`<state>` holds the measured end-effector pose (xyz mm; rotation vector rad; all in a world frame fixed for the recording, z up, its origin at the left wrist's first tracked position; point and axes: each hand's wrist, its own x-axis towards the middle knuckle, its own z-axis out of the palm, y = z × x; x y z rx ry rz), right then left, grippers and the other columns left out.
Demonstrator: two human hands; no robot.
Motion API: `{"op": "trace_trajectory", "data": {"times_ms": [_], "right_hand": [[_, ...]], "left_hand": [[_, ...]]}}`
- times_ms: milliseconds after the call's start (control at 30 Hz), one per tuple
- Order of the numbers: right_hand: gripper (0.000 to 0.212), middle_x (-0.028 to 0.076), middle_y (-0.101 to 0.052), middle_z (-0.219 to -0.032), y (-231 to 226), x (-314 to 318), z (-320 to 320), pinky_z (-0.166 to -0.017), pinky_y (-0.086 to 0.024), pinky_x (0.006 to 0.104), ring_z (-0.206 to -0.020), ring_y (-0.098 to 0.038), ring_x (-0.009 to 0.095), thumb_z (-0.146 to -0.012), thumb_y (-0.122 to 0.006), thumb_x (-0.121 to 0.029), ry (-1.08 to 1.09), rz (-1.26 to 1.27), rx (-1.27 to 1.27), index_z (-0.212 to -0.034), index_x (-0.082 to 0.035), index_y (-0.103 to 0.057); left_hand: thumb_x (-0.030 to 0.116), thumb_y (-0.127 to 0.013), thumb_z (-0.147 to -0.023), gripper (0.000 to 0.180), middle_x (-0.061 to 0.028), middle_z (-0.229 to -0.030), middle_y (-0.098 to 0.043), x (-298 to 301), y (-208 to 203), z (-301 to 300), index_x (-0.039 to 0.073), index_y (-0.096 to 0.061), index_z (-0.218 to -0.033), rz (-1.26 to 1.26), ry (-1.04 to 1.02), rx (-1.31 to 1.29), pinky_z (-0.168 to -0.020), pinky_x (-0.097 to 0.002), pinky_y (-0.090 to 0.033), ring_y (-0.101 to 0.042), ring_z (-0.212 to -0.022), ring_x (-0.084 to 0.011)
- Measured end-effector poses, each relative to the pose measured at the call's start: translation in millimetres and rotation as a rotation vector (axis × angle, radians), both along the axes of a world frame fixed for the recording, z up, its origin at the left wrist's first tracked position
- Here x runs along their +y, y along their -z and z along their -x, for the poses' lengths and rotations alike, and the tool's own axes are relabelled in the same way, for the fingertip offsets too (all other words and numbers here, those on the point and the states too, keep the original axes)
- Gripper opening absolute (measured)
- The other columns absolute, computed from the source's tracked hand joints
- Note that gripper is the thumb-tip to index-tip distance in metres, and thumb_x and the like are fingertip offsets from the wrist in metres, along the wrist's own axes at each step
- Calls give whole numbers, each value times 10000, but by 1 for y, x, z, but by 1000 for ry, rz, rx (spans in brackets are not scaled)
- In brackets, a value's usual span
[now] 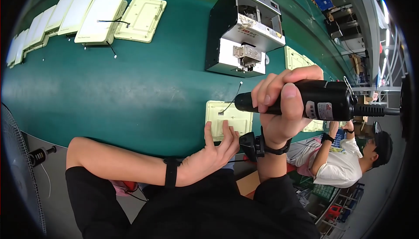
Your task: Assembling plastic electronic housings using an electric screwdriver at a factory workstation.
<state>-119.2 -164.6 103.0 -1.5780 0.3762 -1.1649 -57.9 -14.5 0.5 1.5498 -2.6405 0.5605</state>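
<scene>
A black electric screwdriver (327, 91) with a thick cord is in my right hand (279, 112), whose fingers and thumb wrap round its body. It lies almost level above the bench, its nose toward the left. Beneath that nose sits a pale yellow-green plastic panel (236, 116), near the bench's front edge. A thin dark cable (230, 102) with a small white plug rises from the panel. My left hand (214, 154) has its fingers spread over the panel's lower part; the fingertips seem to touch it. Whether the screwdriver holds a bit cannot be made out.
A black and white box-shaped machine (218, 27) with a metal mechanism stands beyond the panel. Several white-faced units (99, 18) line the far left, beside an open pale shell (148, 18). A co-worker (342, 162) sits at the right. A fan (19, 173) is at lower left.
</scene>
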Motion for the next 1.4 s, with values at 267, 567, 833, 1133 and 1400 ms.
{"op": "trace_trajectory", "data": {"times_ms": [267, 567, 833, 1133, 1400], "right_hand": [[198, 73, -505, -644, 7, 0, 1, -439, -410, 318, -459, -420, 142, -966, -620, -146, 14, -5, -28, -1020, -55, -452], [199, 74, -494, -635, 15, 3, -5, -441, -409, 315, -462, -420, 140, -971, -624, -135, 19, 19, -7, -1005, -54, -445], [176, 67, -481, -639, 12, 4, -1, -447, -402, 319, -464, -416, 143, -962, -611, -113, -18, 2, -44, -1014, -46, -456], [69, 59, -454, -642, -45, -38, -30, -462, -399, 326, -461, -400, 155, -968, -557, -63, 215, 214, -197, -1007, -37, -507], [100, 64, -459, -631, -34, -25, -16, -468, -417, 335, -467, -417, 149, -970, -560, -73, 225, 81, -70, -1017, -5, -505]], "left_hand": [[343, -516, -951, 521, -152, -1303, -613, -1, 2, 0, 37, -597, -1364, -2, 0, 5, -875, -639, -592, -585, -1255, -400], [341, -509, -959, 490, -171, -1294, -619, -1, 1, -2, 50, -611, -1340, -1, 10, 17, -879, -649, -588, -586, -1254, -404], [316, -515, -953, 484, -219, -1312, -612, 3, 1, 0, 2, -625, -1304, 2, 8, -6, -876, -602, -608, -595, -1264, -444], [283, -565, -930, 470, -229, -1296, -615, 2, -4, -2, -26, -632, -1276, 58, -111, -56, -821, -524, -637, -611, -1249, -467], [290, -581, -918, 455, -225, -1277, -622, 2, -2, -3, -8, -640, -1257, 53, -130, -57, -809, -526, -638, -613, -1249, -454]]}}
